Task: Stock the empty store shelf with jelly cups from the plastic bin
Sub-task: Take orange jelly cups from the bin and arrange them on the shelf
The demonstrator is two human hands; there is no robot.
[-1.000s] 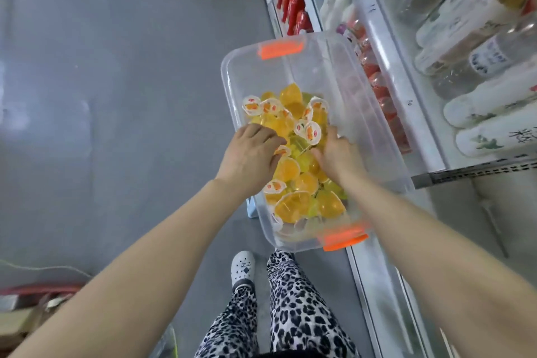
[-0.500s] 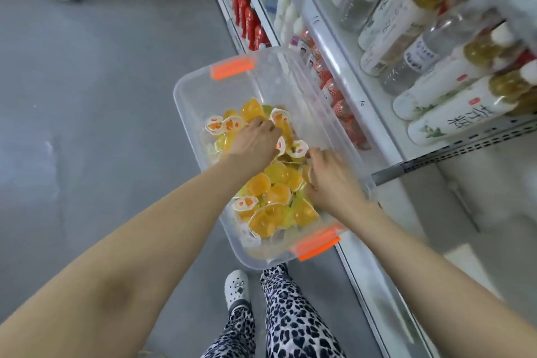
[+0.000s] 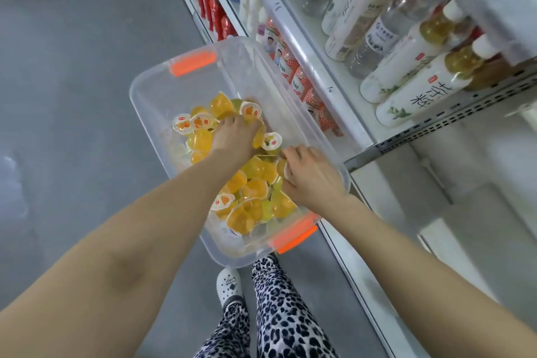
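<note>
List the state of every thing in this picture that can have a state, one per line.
bin, open, no lid, partly full.
jelly cups, lids on, heaped loose in the bin.
left hand, down among the jelly cups, fingertips hidden.
right hand, fingers curled round one cup.
bottles, capped, in rows on the shelf.

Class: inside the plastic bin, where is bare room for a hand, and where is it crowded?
Bare: the far end of the plastic bin, between the far orange handle and the jelly cups. Crowded: the middle and near end, where the left hand and right hand sit among piled cups.
</note>
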